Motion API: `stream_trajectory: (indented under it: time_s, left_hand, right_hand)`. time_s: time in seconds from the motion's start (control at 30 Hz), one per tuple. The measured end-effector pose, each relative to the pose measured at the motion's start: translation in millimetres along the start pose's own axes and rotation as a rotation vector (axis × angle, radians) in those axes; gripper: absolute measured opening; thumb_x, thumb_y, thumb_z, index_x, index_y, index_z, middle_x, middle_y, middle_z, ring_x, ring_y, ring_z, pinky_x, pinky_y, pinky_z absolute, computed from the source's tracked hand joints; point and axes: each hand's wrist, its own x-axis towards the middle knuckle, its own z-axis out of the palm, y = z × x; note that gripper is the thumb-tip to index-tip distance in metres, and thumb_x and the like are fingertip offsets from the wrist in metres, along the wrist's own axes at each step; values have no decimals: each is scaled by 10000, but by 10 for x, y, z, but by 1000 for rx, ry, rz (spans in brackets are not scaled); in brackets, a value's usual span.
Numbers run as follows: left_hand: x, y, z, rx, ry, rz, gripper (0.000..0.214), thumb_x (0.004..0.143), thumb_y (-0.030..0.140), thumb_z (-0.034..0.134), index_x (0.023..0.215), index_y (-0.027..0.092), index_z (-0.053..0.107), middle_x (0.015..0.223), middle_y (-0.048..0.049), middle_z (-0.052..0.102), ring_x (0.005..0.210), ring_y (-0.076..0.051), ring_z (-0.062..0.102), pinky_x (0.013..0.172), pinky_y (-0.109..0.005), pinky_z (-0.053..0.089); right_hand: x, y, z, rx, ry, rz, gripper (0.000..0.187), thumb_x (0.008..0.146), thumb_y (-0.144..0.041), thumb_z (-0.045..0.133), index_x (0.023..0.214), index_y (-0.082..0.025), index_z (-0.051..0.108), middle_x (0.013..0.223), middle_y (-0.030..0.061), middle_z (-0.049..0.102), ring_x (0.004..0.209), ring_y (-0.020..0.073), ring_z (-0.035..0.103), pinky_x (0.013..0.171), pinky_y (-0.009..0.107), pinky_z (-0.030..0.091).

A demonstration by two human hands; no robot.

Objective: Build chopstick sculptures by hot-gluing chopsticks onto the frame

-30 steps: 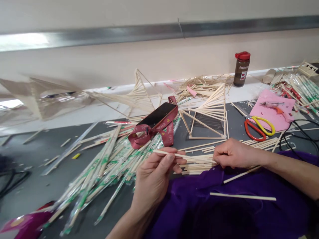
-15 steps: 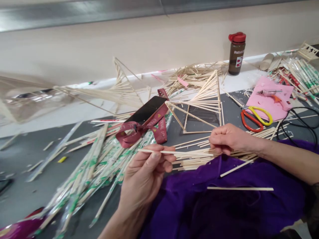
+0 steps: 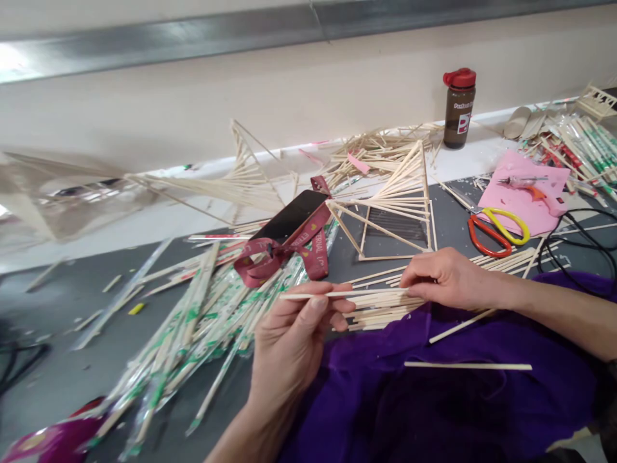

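A thin wooden chopstick [image 3: 376, 293] is held level in front of me. My left hand [image 3: 292, 337] pinches it between thumb and fingers near its left end. At its other end my right hand [image 3: 448, 278] is closed, fingertips gripping the tip. Beneath and behind the hands lies a row of loose chopsticks [image 3: 380, 315] on the grey table mat. Just past them stands a twisted frame of glued sticks [image 3: 427, 180]. Two more sticks rest on the purple cloth over my lap, one of them a short chopstick [image 3: 467, 366].
Plastic-wrapped chopsticks [image 3: 193, 328] are heaped at the left, beside a phone [image 3: 292, 215] with a red lanyard. Scissors [image 3: 489, 235], pink paper [image 3: 520, 212] and a black cable [image 3: 569, 231] lie to the right. A bottle [image 3: 459, 116] stands by the wall.
My right hand has come down and left onto the right end of the chopstick, which it was apart from before. The view has shifted slightly.
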Motion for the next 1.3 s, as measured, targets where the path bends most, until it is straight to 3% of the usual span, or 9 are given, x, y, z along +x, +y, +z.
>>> stream_trajectory:
  time_s: [0.2, 0.4, 0.53, 0.63, 0.77, 1.07, 1.3]
  left_hand:
    - [17, 64, 22, 24, 28, 65, 279, 633, 404, 845, 818, 221, 746, 762, -34, 750, 577, -145, 671, 440, -197, 503]
    - [132, 354, 51, 26, 96, 213, 296, 586, 419, 872, 751, 216, 733, 633, 1, 710, 483, -116, 614, 379, -185, 442]
    - [383, 447, 119, 224, 70, 315, 105, 762, 311, 756, 802, 219, 728, 764, 28, 730, 609, -96, 640, 508, -196, 490]
    - [678, 407, 123, 350, 64, 319, 222, 702, 235, 785, 916, 208, 736, 860, 9, 735, 704, -106, 665, 570, -189, 511]
    - [947, 321, 65, 385, -27, 281, 422, 625, 218, 814, 1037, 211, 722, 934, -31, 731, 788, -141, 686, 641, -212, 542]
    - [1113, 152, 25, 599, 3, 332, 358, 687, 272, 788, 1041, 247, 739, 985, -31, 713, 920, -175, 687, 784, -265, 561]
    - [1149, 67, -6, 705, 58, 302, 353, 690, 259, 772, 1041, 238, 740, 978, -34, 704, 875, -174, 678, 708, -244, 547]
  right_hand:
    - [-5, -30, -150, -109, 47, -17, 125, 871, -177, 530, 803, -153, 632, 786, 25, 670, 712, 106, 580, 675, 223, 407]
    - [-11, -67, -347, 96, 387, 193, 123, 864, -271, 556, 837, -160, 602, 662, -31, 583, 529, 66, 509, 539, 210, 383]
    - [14, 52, -380, 161, 530, 219, 125, 863, -284, 554, 855, -162, 578, 669, -34, 566, 492, 57, 481, 492, 213, 364]
    - [25, 129, -390, 56, 598, 164, 94, 868, -251, 553, 855, -167, 594, 742, -11, 587, 589, 77, 520, 553, 229, 394]
    - [11, 177, -395, -25, 582, 145, 82, 885, -221, 548, 841, -182, 605, 784, 1, 614, 686, 100, 549, 619, 242, 417]
    - [-6, 340, -335, -78, 539, 176, 93, 906, -190, 545, 883, -182, 635, 780, 18, 650, 702, 111, 599, 643, 246, 453]
    - [-6, 383, -288, -176, 498, 123, 136, 928, -192, 506, 881, -211, 633, 776, 30, 663, 708, 135, 623, 652, 259, 475]
